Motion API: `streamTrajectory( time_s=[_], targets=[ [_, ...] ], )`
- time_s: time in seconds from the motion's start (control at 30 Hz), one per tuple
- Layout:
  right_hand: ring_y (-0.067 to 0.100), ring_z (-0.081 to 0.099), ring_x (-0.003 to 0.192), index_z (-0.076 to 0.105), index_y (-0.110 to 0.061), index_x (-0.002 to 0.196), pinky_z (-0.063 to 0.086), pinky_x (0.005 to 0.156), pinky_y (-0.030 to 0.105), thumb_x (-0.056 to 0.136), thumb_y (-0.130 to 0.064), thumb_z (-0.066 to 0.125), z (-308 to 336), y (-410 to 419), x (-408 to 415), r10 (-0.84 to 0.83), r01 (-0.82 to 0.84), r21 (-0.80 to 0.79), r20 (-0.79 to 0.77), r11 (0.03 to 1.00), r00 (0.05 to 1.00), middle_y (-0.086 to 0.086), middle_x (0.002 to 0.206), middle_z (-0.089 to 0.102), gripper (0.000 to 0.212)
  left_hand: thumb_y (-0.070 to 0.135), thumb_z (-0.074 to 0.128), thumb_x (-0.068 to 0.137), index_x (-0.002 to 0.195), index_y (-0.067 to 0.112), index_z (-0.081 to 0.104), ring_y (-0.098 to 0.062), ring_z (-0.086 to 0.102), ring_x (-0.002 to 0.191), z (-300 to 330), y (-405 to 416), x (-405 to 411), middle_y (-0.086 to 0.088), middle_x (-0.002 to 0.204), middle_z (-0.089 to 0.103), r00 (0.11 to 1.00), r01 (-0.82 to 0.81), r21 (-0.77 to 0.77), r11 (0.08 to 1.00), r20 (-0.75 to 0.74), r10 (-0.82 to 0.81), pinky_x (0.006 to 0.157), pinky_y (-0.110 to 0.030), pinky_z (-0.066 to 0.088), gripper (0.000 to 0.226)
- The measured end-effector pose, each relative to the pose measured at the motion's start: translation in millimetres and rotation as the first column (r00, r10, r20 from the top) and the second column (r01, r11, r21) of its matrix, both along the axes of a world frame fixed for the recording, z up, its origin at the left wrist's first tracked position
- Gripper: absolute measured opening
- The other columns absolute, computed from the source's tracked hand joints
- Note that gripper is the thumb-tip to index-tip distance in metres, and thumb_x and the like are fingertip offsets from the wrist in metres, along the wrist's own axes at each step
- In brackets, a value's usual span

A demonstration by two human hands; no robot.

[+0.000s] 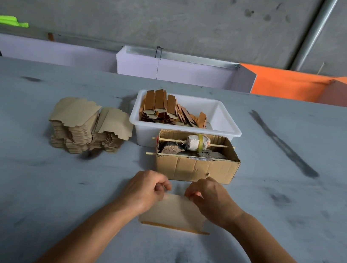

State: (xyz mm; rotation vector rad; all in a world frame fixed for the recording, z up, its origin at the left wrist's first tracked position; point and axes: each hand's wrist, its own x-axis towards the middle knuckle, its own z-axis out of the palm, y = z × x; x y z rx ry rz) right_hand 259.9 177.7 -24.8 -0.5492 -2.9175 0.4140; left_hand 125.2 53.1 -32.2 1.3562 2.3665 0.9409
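A flat tan cardboard piece [175, 213] lies on the grey table [26, 188] just in front of me, with an orange strip along its near edge. My left hand [148, 187] pinches its far left corner with curled fingers. My right hand [210, 197] pinches its far right corner the same way. Both forearms reach in from the bottom of the view and cover the sides of the piece.
Right behind my hands stands an open cardboard box [195, 166] with a wrapped roller on a stick across it. A white plastic tub [223, 120] behind it holds several folded orange-brown pieces. A stack of flat tan cardboard blanks [88, 127] sits to the left.
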Motion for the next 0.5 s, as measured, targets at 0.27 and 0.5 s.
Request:
streamTrajectory(
  time_s=[0.27,0.5],
  targets=[
    [0.017,0.047,0.113,0.069,-0.020,0.102,0.036,0.088,0.028,0.093,-0.014,0.049,-3.3,0.1,-3.0,0.067,-0.052,0.238,-0.056,0.970,0.996,0.002,0.110,0.064,0.023,0.009,0.063,0.082,0.086,0.021,0.073,-0.012,0.059,0.086,3.1,6.5,3.1,0.005,0.083,0.066,0.982,0.060,-0.018,0.998,-0.176,-0.062,0.077,-0.020,0.040,0.016],
    [0.020,0.055,0.065,0.066,-0.018,0.061,0.048,0.056,0.031,0.065,-0.008,0.077,-3.4,-5.3,2.3,0.203,-0.149,0.435,-0.080,0.888,0.976,-0.002,0.061,0.057,0.015,0.021,0.057,0.091,0.099,0.028,0.067,-0.011,0.044,0.102,-2.4,3.7,2.4,0.011,0.100,0.059,0.859,0.199,-0.068,0.978,-0.469,-0.208,0.084,-0.023,0.029,0.015]
  ],
)
